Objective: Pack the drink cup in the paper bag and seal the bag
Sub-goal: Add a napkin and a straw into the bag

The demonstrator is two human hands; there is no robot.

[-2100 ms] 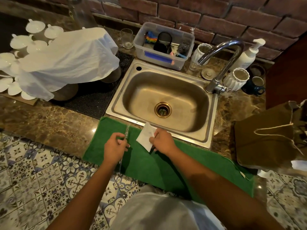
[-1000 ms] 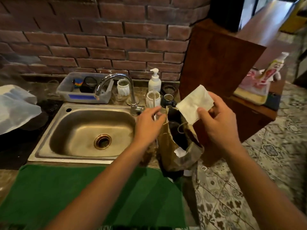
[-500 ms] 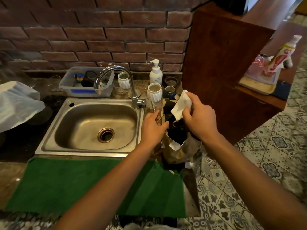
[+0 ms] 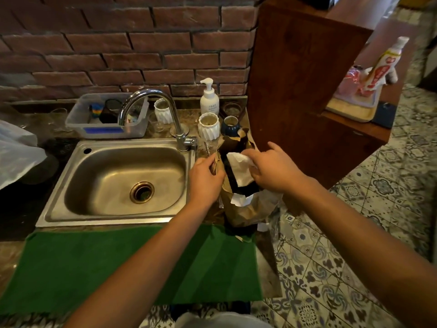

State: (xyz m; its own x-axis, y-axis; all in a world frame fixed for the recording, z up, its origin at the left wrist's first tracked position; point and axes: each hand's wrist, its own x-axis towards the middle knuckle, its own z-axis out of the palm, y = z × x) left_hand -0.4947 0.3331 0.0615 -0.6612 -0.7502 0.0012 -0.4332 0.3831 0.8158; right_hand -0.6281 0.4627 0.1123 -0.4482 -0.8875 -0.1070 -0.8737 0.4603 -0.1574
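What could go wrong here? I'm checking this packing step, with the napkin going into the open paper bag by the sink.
The paper bag stands near the counter's end; the right hand pressing the napkin in could tip it toward the floor.

The left hand pinches the bag's rim along with what looks like a wrapped straw; it could slip into the sink.

The crumpled rim may tear, which would make sealing harder.
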